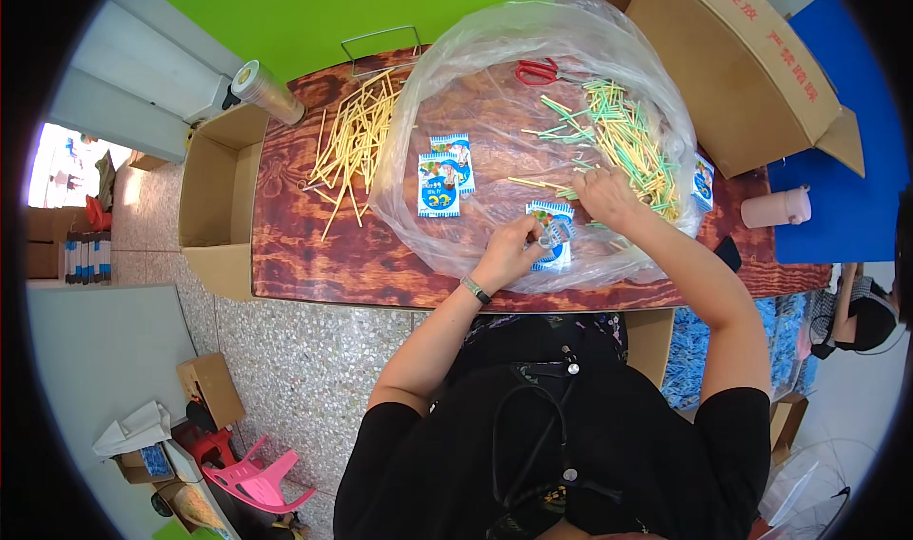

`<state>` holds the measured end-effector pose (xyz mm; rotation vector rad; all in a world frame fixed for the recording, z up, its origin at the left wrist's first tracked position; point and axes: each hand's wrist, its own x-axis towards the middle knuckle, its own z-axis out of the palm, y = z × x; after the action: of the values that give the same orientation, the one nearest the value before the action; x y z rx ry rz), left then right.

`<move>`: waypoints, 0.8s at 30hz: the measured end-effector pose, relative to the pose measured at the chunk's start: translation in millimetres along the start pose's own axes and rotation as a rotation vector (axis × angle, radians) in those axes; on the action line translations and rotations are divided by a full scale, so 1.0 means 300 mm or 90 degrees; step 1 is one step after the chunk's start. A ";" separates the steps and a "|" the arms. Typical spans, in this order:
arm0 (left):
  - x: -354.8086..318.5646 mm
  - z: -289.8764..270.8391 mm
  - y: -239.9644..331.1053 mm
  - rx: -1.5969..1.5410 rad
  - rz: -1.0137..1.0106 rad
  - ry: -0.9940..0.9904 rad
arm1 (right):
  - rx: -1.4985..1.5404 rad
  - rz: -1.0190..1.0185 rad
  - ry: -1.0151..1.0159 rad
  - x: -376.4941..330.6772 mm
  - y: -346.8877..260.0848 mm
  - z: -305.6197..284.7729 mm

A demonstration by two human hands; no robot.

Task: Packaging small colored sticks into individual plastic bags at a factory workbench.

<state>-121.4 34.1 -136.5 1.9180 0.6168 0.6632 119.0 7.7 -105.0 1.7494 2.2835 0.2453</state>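
Observation:
My left hand (512, 255) pinches the edge of a small blue-and-white printed packet (552, 231) near the table's front edge. Part of that packet hides behind my fingers. My right hand (609, 198) is at the near left side of a pile of thin green and yellow sticks (623, 126), its fingers curled on a few of them. Two sticks point left from those fingertips. Farther left, two more blue-and-white packets (439, 186) lie overlapping. Packets and pile rest on a clear plastic sheet with its edge bunched up all round (428, 93).
Loose yellow sticks (357, 145) lie left of the sheet. Red-handled scissors (537, 71) are at the back, a lidded clear container (266, 91) at the back left. To the right stand a large cardboard box (732, 74) and a pink bottle (775, 207). An open cardboard box (219, 193) adjoins the table's left end.

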 end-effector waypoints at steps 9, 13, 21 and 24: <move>-0.009 -0.010 0.005 0.030 0.016 0.003 | 0.565 0.097 -0.128 -0.013 0.122 -0.097; 0.002 -0.010 0.016 -0.017 -0.081 -0.028 | 0.446 0.061 -0.189 0.014 0.187 -0.103; 0.152 -0.053 0.138 -0.704 -0.168 0.031 | 0.540 -0.019 -0.303 0.066 0.090 -0.318; 0.189 -0.021 0.157 -0.749 -0.153 0.026 | 0.782 0.042 -0.392 0.046 0.083 -0.274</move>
<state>-78.4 57.2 -80.8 0.7256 0.3285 0.6812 113.8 29.2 -20.9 1.8617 1.9114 -1.7419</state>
